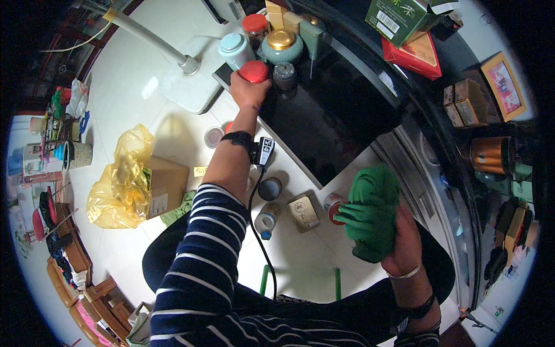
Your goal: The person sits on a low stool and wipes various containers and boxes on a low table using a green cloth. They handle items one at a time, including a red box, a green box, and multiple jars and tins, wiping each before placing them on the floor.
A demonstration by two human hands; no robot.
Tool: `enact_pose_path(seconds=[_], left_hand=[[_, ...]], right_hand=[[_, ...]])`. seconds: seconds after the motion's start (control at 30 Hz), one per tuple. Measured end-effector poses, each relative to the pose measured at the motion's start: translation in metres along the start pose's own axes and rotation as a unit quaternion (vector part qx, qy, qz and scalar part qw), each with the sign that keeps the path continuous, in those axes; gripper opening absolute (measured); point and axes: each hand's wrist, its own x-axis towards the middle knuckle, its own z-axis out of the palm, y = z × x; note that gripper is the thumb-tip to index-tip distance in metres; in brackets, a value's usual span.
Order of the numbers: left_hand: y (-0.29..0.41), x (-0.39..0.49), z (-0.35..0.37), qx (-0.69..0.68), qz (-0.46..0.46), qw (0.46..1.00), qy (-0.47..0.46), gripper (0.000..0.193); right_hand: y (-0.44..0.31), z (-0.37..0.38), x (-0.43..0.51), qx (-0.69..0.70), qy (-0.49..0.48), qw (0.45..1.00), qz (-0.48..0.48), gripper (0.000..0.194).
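Observation:
My left hand (248, 90) is stretched forward and closed around a red-topped container (253, 71) at the far left corner of a glossy black tabletop (321, 126). Most of that container's body is hidden by my fingers. Beside it stand a small dark lidded jar (284, 76), a crackle-glazed teal jar with a gold lid (282, 48) and a pale blue jar (236, 51). Behind them is a jar with a red lid (255, 27). My right hand (406, 245) holds a bunched green cloth (373, 212) above the floor, near the tabletop's front corner.
On the floor before me are a dark cup (269, 189), a clear bottle (265, 221), a gold tin (303, 212) and a red-and-white can (335, 208). Leftward lie a cardboard box (170, 184) and a yellow plastic bag (125, 191). A pole on a base (186, 89) stands ahead.

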Motion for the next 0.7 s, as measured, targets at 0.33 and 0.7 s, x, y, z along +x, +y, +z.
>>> enact_pose_path(seconds=[0.33,0.7], left_hand=[[0.029,-0.107,-0.087,-0.250,0.077,0.958,-0.118,0.092],[0.077,-0.247,-0.159,-0.307,0.255,0.851,-0.342,0.055]], right_hand=[[0.003,0.028,-0.005,-0.128,0.046,0.981,-0.136,0.039],[0.035,0.055,-0.012,-0.706,-0.097,0.419,-0.562,0.042]])
